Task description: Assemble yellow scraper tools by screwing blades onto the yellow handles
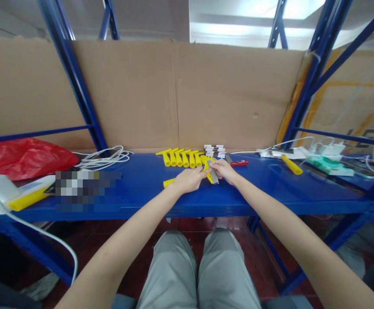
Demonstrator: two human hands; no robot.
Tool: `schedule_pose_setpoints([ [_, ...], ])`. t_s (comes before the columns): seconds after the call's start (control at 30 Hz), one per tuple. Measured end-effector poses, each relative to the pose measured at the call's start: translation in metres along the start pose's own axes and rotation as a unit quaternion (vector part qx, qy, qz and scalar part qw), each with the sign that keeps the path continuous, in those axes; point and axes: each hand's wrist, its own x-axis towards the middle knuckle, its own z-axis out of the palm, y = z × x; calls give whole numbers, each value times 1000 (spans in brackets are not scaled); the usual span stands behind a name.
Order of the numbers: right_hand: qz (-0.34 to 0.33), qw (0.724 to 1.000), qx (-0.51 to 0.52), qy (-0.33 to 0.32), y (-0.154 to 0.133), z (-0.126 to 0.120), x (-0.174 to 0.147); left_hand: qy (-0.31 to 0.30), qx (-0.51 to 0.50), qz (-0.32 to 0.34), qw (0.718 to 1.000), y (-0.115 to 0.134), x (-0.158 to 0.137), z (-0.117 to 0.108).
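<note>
My left hand is closed around a yellow plastic scraper; its round handle end sticks out on the left and its wide head shows to the right of my fingers. My right hand pinches a flat grey metal blade that lies along the scraper's head. Fingers partly cover where blade and head meet, so I cannot tell how the blade is seated. Just behind my hands stands a row of several yellow scraper bodies. A stack of small white packets sits beyond my right hand, beside a red-handled screwdriver.
The blue shelf top has a cardboard panel behind it. Coiled white cable and a red plastic bag lie to the left. Rightward are a yellow handle, a green-and-white pack and cables. Blue uprights flank the space.
</note>
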Motion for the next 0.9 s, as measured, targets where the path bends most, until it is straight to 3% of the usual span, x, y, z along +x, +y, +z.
schedule_pose_setpoints([
  [0.13,-10,999,-42,-6,6,1,3,2,-23,-9,1000,-3,-1,-2],
  [0.27,-72,983,-168,2,9,1,7,-3,-55,-27,998,-10,-2,-2],
  [0.37,-107,947,-300,31,5,-1,6,-12,-70,-32,997,-15,-3,0],
  [0.5,-94,885,-449,79,-5,-4,-1,-30,-63,-35,997,-18,-3,3],
  [0.7,-79,837,-533,96,-14,-4,-5,-37,-53,-46,997,-18,-3,5],
  [0.9,-73,818,-557,121,-17,-7,-5,-27,-61,-48,997,-19,-2,7],
])
